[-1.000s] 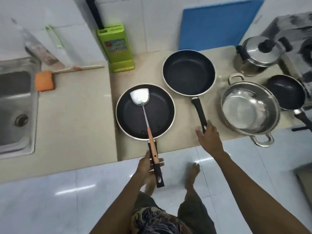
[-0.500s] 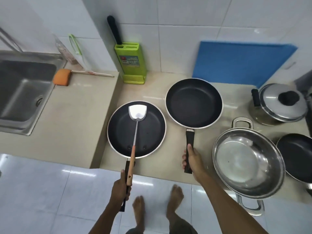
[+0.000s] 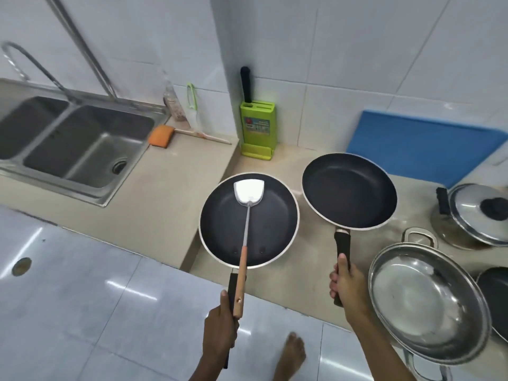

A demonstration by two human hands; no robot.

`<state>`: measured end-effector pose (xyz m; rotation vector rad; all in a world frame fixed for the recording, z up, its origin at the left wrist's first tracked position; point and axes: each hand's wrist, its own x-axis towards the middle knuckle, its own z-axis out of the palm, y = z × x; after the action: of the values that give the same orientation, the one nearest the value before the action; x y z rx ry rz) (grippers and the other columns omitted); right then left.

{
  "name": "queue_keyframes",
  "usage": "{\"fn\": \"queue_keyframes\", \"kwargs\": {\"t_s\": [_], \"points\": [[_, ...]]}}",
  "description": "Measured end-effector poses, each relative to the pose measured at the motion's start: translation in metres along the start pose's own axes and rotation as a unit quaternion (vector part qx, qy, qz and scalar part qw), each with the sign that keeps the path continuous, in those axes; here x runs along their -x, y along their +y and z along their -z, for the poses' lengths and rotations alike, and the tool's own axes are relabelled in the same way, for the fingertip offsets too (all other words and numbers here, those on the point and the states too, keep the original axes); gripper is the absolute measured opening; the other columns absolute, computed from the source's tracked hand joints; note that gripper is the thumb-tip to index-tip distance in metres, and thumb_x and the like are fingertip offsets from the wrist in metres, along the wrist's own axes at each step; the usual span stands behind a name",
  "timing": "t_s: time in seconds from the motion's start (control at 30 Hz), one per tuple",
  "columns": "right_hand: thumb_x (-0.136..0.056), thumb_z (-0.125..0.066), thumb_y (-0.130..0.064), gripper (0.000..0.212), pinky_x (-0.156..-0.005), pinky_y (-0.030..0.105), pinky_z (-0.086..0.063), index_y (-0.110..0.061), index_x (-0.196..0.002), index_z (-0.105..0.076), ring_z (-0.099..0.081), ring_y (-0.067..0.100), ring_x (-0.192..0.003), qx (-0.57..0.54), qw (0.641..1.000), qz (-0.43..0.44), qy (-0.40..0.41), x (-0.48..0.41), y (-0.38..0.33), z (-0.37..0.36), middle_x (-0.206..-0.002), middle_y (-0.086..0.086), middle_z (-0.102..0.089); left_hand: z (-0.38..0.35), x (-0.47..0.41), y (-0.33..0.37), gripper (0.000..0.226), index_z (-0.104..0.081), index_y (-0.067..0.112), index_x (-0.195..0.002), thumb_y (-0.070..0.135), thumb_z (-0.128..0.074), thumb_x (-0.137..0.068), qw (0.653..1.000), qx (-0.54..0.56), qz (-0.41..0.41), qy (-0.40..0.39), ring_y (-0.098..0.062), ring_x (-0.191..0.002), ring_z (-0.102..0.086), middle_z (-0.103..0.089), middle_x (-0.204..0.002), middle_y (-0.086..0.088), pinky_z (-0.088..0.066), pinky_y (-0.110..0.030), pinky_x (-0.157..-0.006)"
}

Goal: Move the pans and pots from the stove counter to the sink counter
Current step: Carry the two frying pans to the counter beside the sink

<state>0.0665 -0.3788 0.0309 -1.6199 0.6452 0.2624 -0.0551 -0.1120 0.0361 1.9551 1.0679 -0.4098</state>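
The left hand (image 3: 220,327) is wrapped tight around the black handle of the near frying pan (image 3: 248,220), and the same fist pins the wooden grip of a steel spatula (image 3: 248,193) against that handle. The spatula's blade lies inside the pan, toward its far rim. This pan sits over the step where the stove counter (image 3: 297,273) meets the higher sink counter (image 3: 154,204); whether it is lifted clear of the surface I cannot tell.

The right hand (image 3: 347,284) is clenched around the black handle of the second frying pan (image 3: 349,191), thumb laid along the top. That pan is tilted, its far rim raised.

Just right of that hand, a wide steel pot (image 3: 428,303) rests on the stove counter with no lid. Behind it stands a lidded steel pot (image 3: 472,215), and a dark pan (image 3: 494,295) peeks in at the right edge.

Further back, a blue cutting board (image 3: 426,149) leans on the wall and a green knife block (image 3: 257,130) stands in the corner. On the sink counter an orange sponge (image 3: 161,136) lies beside the double sink (image 3: 68,144).
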Motion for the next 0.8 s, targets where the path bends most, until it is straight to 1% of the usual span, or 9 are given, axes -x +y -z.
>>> {"fn": "queue_keyframes", "kwargs": {"t_s": [0.07,0.13,0.23,0.27,0.33,0.4,0.6,0.7,0.8], "points": [[-0.102,-0.045,-0.053,0.046,-0.038,0.028,-0.041,-0.014,-0.078,-0.052,-0.042,0.011,-0.035,0.008,1.000,0.025,-0.003,0.018,-0.012,-0.003,-0.048,-0.005,-0.050,0.017,0.006,0.000,0.069,-0.070,0.005,-0.087,0.052,-0.023,-0.104,0.999,0.031,-0.011,0.003,-0.032,-0.063,-0.067,-0.071,-0.071,-0.017,-0.059,-0.048,-0.064],[-0.101,-0.046,-0.055,0.046,-0.037,0.027,-0.041,-0.015,-0.079,-0.054,-0.043,0.011,-0.035,0.013,0.999,0.049,-0.005,0.036,-0.025,-0.009,-0.048,-0.005,-0.051,0.038,0.010,0.003,0.068,-0.068,0.001,-0.095,0.051,-0.023,-0.105,0.998,0.042,-0.035,0.010,-0.031,-0.062,-0.064,-0.070,-0.075,-0.022,-0.057,-0.047,-0.062],[-0.101,-0.047,-0.053,0.043,-0.038,0.028,-0.042,-0.015,-0.086,-0.059,-0.045,0.011,-0.037,0.025,0.996,0.082,-0.011,0.068,-0.046,-0.034,-0.050,-0.005,-0.053,0.084,0.014,0.004,0.061,-0.065,-0.003,-0.101,0.045,-0.027,-0.106,0.995,0.072,-0.072,0.020,-0.029,-0.061,-0.059,-0.066,-0.075,-0.024,-0.055,-0.047,-0.061],[-0.102,-0.047,-0.052,0.040,-0.038,0.028,-0.041,-0.016,-0.088,-0.060,-0.044,0.012,-0.037,0.022,0.995,0.091,-0.019,0.079,-0.054,-0.044,-0.050,-0.004,-0.053,0.099,0.013,0.003,0.063,-0.066,-0.002,-0.094,0.046,-0.028,-0.106,0.992,0.097,-0.077,0.023,-0.027,-0.059,-0.057,-0.063,-0.070,-0.020,-0.053,-0.045,-0.058],[-0.102,-0.049,-0.050,0.037,-0.038,0.028,-0.041,-0.017,-0.091,-0.062,-0.044,0.011,-0.038,0.016,0.993,0.110,-0.036,0.106,-0.065,-0.072,-0.051,-0.005,-0.052,0.137,0.008,-0.005,0.069,-0.064,0.005,-0.074,0.054,-0.026,-0.105,0.984,0.165,-0.064,0.035,-0.023,-0.051,-0.053,-0.059,-0.057,-0.008,-0.045,-0.036,-0.051],[-0.102,-0.049,-0.048,0.035,-0.037,0.027,-0.041,-0.017,-0.094,-0.063,-0.043,0.010,-0.038,0.014,0.990,0.125,-0.057,0.134,-0.076,-0.106,-0.051,-0.006,-0.053,0.179,0.001,-0.018,0.071,-0.063,0.006,-0.069,0.055,-0.025,-0.104,0.977,0.200,-0.053,0.055,-0.022,-0.047,-0.050,-0.057,-0.051,-0.002,-0.043,-0.033,-0.051],[-0.104,-0.051,-0.041,0.034,-0.035,0.026,-0.038,-0.010,-0.096,-0.063,-0.039,0.011,-0.038,0.001,0.980,0.145,-0.140,0.213,-0.097,-0.235,-0.051,-0.007,-0.050,0.319,-0.020,-0.079,0.068,-0.063,0.008,-0.068,0.055,-0.028,-0.103,0.966,0.226,-0.046,0.115,-0.019,-0.044,-0.049,-0.055,-0.044,0.003,-0.043,-0.034,-0.051],[-0.104,-0.051,-0.040,0.035,-0.035,0.027,-0.036,-0.008,-0.094,-0.062,-0.039,0.011,-0.037,0.006,0.971,0.151,-0.188,0.245,-0.103,-0.306,-0.051,-0.006,-0.050,0.390,-0.027,-0.115,0.067,-0.061,0.008,-0.067,0.055,-0.029,-0.103,0.958,0.237,-0.039,0.159,-0.019,-0.045,-0.048,-0.055,-0.047,0.001,-0.042,-0.032,-0.050],[-0.103,-0.051,-0.040,0.037,-0.035,0.026,-0.038,-0.006,-0.093,-0.062,-0.041,0.011,-0.037,0.023,0.961,0.156,-0.228,0.268,-0.109,-0.372,-0.050,-0.005,-0.051,0.451,-0.035,-0.144,0.067,-0.060,0.009,-0.065,0.056,-0.030,-0.103,0.949,0.238,-0.035,0.205,-0.018,-0.046,-0.048,-0.055,-0.051,-0.001,-0.042,-0.030,-0.048]]}}
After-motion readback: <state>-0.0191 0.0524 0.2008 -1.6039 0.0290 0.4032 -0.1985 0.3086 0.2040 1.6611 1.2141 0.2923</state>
